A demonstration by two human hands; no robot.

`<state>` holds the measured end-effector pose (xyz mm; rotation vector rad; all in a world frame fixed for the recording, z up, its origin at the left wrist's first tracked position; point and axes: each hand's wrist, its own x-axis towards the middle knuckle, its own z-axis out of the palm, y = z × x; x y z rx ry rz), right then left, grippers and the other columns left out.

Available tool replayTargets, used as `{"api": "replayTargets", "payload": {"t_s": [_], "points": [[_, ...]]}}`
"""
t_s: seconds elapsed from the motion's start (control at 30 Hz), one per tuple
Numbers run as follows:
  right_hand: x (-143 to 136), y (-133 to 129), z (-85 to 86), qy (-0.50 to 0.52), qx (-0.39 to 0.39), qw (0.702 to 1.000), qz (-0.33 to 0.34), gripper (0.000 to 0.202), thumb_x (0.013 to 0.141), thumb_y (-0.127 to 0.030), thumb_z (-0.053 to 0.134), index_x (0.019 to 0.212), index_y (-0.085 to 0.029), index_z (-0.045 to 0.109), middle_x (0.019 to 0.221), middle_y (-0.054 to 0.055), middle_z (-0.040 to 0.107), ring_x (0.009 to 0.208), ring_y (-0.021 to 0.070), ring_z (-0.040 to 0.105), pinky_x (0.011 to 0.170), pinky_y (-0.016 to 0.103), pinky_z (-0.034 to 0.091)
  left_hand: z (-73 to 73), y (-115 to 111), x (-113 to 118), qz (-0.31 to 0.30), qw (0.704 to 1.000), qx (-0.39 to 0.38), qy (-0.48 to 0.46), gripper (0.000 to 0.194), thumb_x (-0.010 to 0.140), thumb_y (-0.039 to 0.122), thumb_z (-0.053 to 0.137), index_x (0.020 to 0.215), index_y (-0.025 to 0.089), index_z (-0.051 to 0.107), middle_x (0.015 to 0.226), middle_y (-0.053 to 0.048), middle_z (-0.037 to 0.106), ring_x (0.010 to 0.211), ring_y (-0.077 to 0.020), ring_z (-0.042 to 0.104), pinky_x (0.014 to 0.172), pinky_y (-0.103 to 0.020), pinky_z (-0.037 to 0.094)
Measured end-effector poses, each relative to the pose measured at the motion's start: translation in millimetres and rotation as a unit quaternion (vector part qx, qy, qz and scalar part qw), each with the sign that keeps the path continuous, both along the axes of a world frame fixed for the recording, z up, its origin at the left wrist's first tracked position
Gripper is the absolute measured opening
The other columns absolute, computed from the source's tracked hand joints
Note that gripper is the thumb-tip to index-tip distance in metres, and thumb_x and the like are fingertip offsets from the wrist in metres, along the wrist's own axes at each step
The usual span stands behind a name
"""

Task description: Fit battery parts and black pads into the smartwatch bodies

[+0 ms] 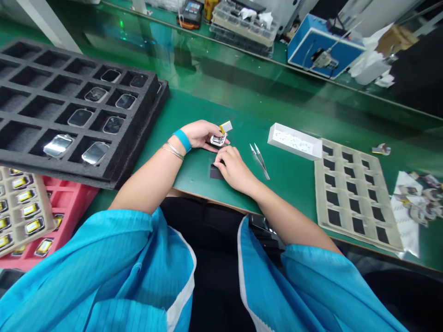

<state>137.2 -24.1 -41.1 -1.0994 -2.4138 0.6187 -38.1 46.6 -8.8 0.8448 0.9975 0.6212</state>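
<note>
My left hand (202, 133), with a blue wristband, grips an opened smartwatch case (218, 140) whose inner parts show. A small silver-and-yellow battery (226, 127) sticks up from the case's far side. Close beside it, my right hand (234, 167) has its thumb and forefinger drawn together over a dark strip on a clear sheet (216, 173). Whatever is between those fingertips is too small to make out. A pair of tweezers (259, 160) lies on the green mat to the right of my right hand.
Black foam trays (114, 177) holding several watches stand at left, above a red tray (74, 193) and a beige tray (48, 214) of battery-fitted cases. On the right are a white box (277, 138), a beige compartment tray (341, 184) and loose parts (424, 198). A blue box (311, 41) stands behind.
</note>
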Motion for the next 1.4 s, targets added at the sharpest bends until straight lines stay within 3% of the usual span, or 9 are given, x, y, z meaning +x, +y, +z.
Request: {"api": "replayTargets", "payload": {"t_s": [0.13,0.27,0.4,0.5,0.6,0.8,1.0,1.17,1.4], "points": [[11,-2,17.2,0.101,0.082,0.991,0.027,0.012,0.096,-0.028,0.05,0.086,-0.024,0.055,0.105,0.008,0.06,0.105,0.0247,0.054,0.098,0.046,0.043,-2.6,0,3,0.024,1.0,0.015,0.012,0.007,0.07,0.008,0.07,0.07,0.012,0.064,0.066,-0.006,0.069,0.071,-0.0182,0.07,0.093,-0.051,0.057],[17,4,25.9,0.209,0.137,0.963,-0.101,0.015,0.094,-0.036,0.054,0.084,-0.025,0.057,0.102,0.007,0.066,0.104,0.0252,0.06,0.097,0.047,0.047,-1.4,-5,10,0.038,0.998,0.044,0.025,0.009,0.07,0.007,0.07,0.069,0.012,0.062,0.065,-0.006,0.068,0.065,-0.0173,0.069,0.08,-0.043,0.062],[20,18,17.9,0.289,0.039,0.942,-0.168,0.018,0.087,-0.038,0.064,0.078,-0.023,0.061,0.091,0.005,0.072,0.092,0.0209,0.068,0.09,0.04,0.054,5.3,-15,21,0.072,0.995,0.065,0.032,0.006,0.075,0.007,0.065,0.076,0.012,0.062,0.067,-0.004,0.068,0.06,-0.0131,0.066,0.066,-0.03,0.061],[22,27,11.8,0.317,-0.042,0.93,-0.181,0.019,0.078,-0.037,0.073,0.073,-0.021,0.064,0.082,0.003,0.073,0.08,0.0191,0.069,0.081,0.037,0.057,8.5,-22,28,0.081,0.993,0.076,0.041,0.005,0.076,0.008,0.064,0.076,0.012,0.061,0.065,-0.002,0.065,0.056,-0.011,0.064,0.059,-0.024,0.059],[22,31,10.0,0.343,-0.072,0.92,-0.174,0.021,0.071,-0.035,0.078,0.071,-0.02,0.064,0.078,0.002,0.072,0.075,0.018,0.068,0.078,0.036,0.058,9.1,-25,33,0.071,0.994,0.078,0.04,0.006,0.077,0.008,0.064,0.075,0.012,0.06,0.062,-0.001,0.063,0.055,-0.0102,0.063,0.056,-0.021,0.057],[17,29,6.1,0.366,-0.12,0.905,-0.182,0.026,0.072,-0.038,0.079,0.075,-0.02,0.061,0.081,0.001,0.071,0.074,0.0162,0.067,0.073,0.034,0.057,8.7,-26,37,0.067,0.995,0.064,0.028,0.006,0.077,0.006,0.061,0.075,0.011,0.061,0.061,-0.001,0.062,0.054,-0.01,0.063,0.054,-0.02,0.057],[13,31,-1.8,0.383,-0.119,0.893,-0.202,0.034,0.071,-0.039,0.08,0.085,-0.022,0.054,0.081,-0.002,0.067,0.072,0.0126,0.065,0.068,0.027,0.054,3.8,-25,36,0.085,0.995,0.042,-0.013,0.005,0.077,0.005,0.061,0.077,0.011,0.061,0.069,-0.004,0.067,0.059,-0.0115,0.065,0.063,-0.028,0.062],[11,31,-4.3,0.37,-0.092,0.898,-0.218,0.038,0.072,-0.041,0.08,0.087,-0.023,0.05,0.083,-0.002,0.068,0.075,0.0132,0.067,0.067,0.026,0.053,-0.8,-24,35,0.084,0.995,0.034,-0.036,0.004,0.076,0.006,0.063,0.078,0.01,0.062,0.071,-0.005,0.067,0.061,-0.0115,0.066,0.065,-0.027,0.062],[7,21,1.0,0.322,-0.019,0.924,-0.207,0.023,0.08,-0.027,0.069,0.095,-0.023,0.053,0.09,0.0,0.068,0.081,0.0154,0.067,0.076,0.03,0.053,1.0,-24,35,0.075,0.996,0.031,-0.044,0.004,0.077,0.007,0.063,0.08,0.01,0.062,0.072,-0.005,0.068,0.062,-0.0116,0.066,0.062,-0.024,0.061]]}}
